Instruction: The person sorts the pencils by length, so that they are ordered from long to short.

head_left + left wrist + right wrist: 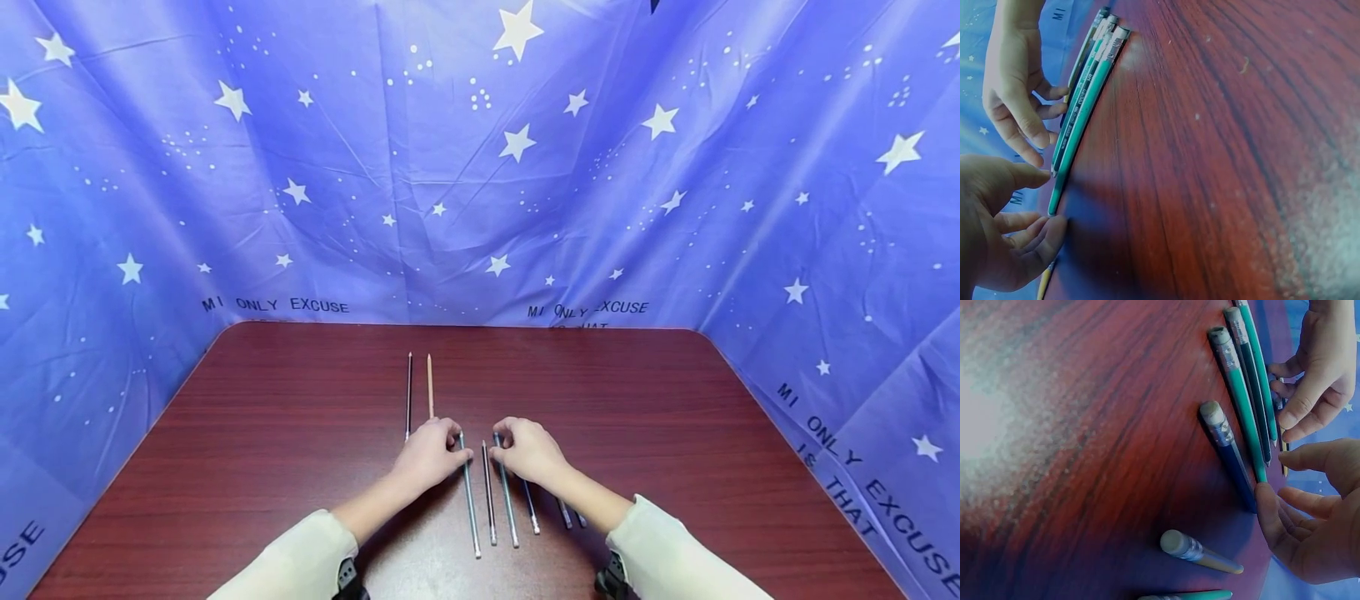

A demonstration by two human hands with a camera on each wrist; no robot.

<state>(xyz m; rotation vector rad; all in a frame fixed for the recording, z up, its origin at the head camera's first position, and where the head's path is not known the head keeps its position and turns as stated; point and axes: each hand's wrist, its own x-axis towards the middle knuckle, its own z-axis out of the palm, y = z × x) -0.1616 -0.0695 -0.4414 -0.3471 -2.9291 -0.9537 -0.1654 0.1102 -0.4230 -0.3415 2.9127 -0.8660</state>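
Observation:
My left hand [431,454] has its thumb and fingers on either side of the far end of a green pencil [470,504]; in the left wrist view a fingertip touches that end. My right hand [531,450] is placed likewise about a second green pencil [507,504]. There a fingertip meets the pencil while the thumb stands apart, as the right wrist view shows. Between these two lies a dark pencil [489,496]. A blue pencil [1235,469] lies right of them, partly under the right hand. All their eraser ends point toward me.
Beyond the left hand lie a dark pencil [408,392] and a yellow pencil [431,383]. Another yellow pencil [1210,557] and a green pencil [1207,595] sit by the right forearm. A starry blue curtain [450,167] surrounds the dark red wooden table [262,433].

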